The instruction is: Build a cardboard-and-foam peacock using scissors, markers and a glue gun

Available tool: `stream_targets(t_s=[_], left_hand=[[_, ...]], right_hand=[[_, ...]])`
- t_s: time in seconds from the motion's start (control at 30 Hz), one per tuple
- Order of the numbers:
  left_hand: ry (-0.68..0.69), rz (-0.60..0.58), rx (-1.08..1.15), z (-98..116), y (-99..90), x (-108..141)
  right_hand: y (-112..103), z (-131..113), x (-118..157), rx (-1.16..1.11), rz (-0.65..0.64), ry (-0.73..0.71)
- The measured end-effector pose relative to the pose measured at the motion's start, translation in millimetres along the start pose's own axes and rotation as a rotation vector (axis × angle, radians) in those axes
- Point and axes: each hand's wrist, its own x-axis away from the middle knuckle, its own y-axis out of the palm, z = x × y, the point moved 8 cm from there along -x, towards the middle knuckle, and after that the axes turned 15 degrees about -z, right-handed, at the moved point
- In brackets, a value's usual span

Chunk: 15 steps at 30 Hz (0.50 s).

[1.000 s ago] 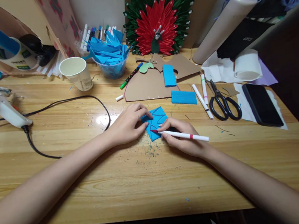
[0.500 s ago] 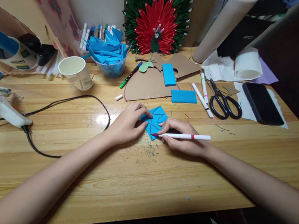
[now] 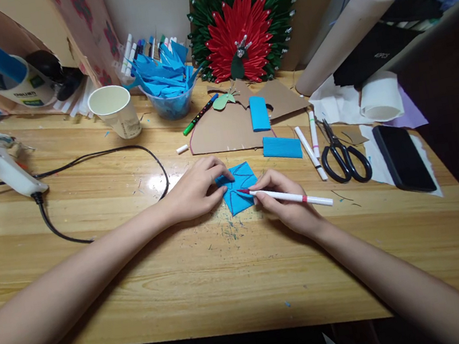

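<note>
A blue piece of folded crepe paper (image 3: 240,204) lies on the wooden table, with dark pointed outlines drawn across it. Thumb and fingertips of my left hand (image 3: 201,188) hold its left side down against the tabletop. My right hand (image 3: 288,200) grips a white marker (image 3: 283,195) with a dark red tip, pointing left. The tip is over the middle of the paper; whether it touches I cannot tell. Two more blue folded pieces, one upright (image 3: 259,114) on the cardboard and one lying flat (image 3: 282,148), are just beyond my hands.
To the right are capped markers (image 3: 311,153), black scissors (image 3: 345,162) and a phone (image 3: 404,158). Behind stand a paper cup (image 3: 115,113), a bowl of blue strips (image 3: 169,103) and cut cardboard (image 3: 223,129). A glue gun (image 3: 11,166) trails its black cord on the left.
My right hand has moved slightly right and up with the marker, its tip going from the paper's lower left to its middle. Another outline edge shows. My left hand stays put.
</note>
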Motion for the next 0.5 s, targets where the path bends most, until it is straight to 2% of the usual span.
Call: stream_targets(t_s=[0.27, 0.5], left_hand=[[0.004, 0.005, -0.006, 0.3, -0.3, -0.2], [-0.001, 0.001, -0.006, 0.7, 0.0, 0.0]], right_hand=[[3.7, -7.0, -3.0, 0.25, -0.004, 0.037], [-0.9, -5.9, -1.1, 0.193, 0.016, 0.016]])
